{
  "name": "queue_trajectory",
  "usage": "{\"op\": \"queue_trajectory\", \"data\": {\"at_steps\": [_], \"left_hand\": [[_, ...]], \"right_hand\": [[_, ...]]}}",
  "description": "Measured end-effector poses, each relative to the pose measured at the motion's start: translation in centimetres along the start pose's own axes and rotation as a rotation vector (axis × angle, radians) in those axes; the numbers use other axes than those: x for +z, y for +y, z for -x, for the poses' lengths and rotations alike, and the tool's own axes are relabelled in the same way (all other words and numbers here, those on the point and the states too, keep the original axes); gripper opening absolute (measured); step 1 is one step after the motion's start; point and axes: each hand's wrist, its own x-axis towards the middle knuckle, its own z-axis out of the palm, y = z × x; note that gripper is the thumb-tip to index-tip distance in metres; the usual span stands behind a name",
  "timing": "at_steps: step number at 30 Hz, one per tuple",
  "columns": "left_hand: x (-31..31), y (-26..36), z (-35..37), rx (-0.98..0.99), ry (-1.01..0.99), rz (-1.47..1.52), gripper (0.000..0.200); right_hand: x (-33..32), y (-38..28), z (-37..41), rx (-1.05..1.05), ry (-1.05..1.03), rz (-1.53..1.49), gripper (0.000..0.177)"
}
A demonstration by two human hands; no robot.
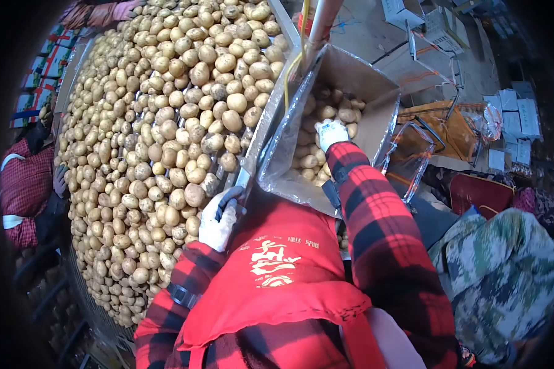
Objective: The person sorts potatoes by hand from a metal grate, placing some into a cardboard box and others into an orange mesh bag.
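Much of the view is filled by a broad metal-edged sorting bed (pixel 266 126), its surface covered with loose potatoes (pixel 166 135). By its right side a cardboard box (pixel 375 111), lined with clear plastic, is set; the bottom is partly covered by more potatoes (pixel 311 161). A red apron (pixel 283 301) with pale lettering is worn over a red-and-black plaid shirt. At the right, camouflage cloth (pixel 505 277) is seen, and beyond the bed's left edge, a co-worker's red checked clothing (pixel 28 181). The gloved right hand (pixel 333 133) is lowered into the box, over the potatoes there; whether one is gripped is hidden by the glove. The gloved left hand (pixel 220 222) is held at the bed's near edge, fingers bent; whether anything is grasped cannot be made out.
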Motion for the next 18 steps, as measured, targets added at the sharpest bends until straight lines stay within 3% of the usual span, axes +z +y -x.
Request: {"op": "queue_trajectory", "data": {"at_steps": [3, 4, 5, 7, 8, 11, 12, 13, 14, 15, 16, 17, 18], "left_hand": [[0.4, 0.1, 0.0, 0.012, 0.027, 0.033, 0.036], [0.5, -0.1, -0.1, 0.010, 0.032, 0.071, 0.036], [0.5, -0.3, -0.1, 0.010, 0.040, 0.111, 0.036], [0.6, -0.2, -0.4, 0.030, 0.035, 0.129, 0.036], [0.5, 0.1, -0.4, 0.029, 0.033, 0.122, 0.036], [0.6, -0.3, -0.8, 0.033, 0.019, 0.107, 0.036], [0.6, -0.2, -0.9, 0.029, 0.006, 0.077, 0.036], [0.3, 0.1, -0.8, 0.025, 0.014, 0.050, 0.036], [0.2, 1.4, -0.4, 0.041, -0.001, -0.082, 0.035], [0.1, -0.9, -1.0, 0.105, -0.013, 0.028, 0.039], [-0.3, -1.2, -1.1, 0.183, -0.010, -0.124, 0.038], [-0.3, -0.7, -0.8, 0.183, -0.005, -0.158, 0.038], [-0.2, -0.2, -0.6, 0.182, 0.000, -0.192, 0.037]], "right_hand": [[-6.1, -0.7, 4.9, 0.025, 0.060, -0.790, 0.046], [-9.4, -0.8, 8.0, 0.079, 0.073, -1.125, 0.057], [-9.3, 0.2, 9.8, 0.077, 0.234, -1.287, 0.057], [-12.4, 2.9, 15.1, 0.200, 0.200, -1.557, 0.058], [-12.5, 4.6, 17.1, 0.297, 0.300, -1.610, 0.053], [-9.2, 11.0, 20.7, 0.554, 0.426, -1.659, 0.049], [-7.2, 12.4, 21.2, 0.478, 0.546, -1.581, 0.052], [-1.4, 16.9, 20.1, 0.623, 0.562, -0.606, 0.057], [-8.7, 10.8, 21.4, 0.781, 0.346, -0.281, 0.063], [-6.7, 11.6, 20.9, 0.555, 0.568, -0.322, 0.062], [-5.5, 10.9, 19.0, 0.434, 0.698, -0.386, 0.062], [-6.1, 7.1, 17.4, 0.397, 0.762, -0.673, 0.056], [-7.7, 2.1, 16.0, 0.210, 0.755, -0.772, 0.055]]}}
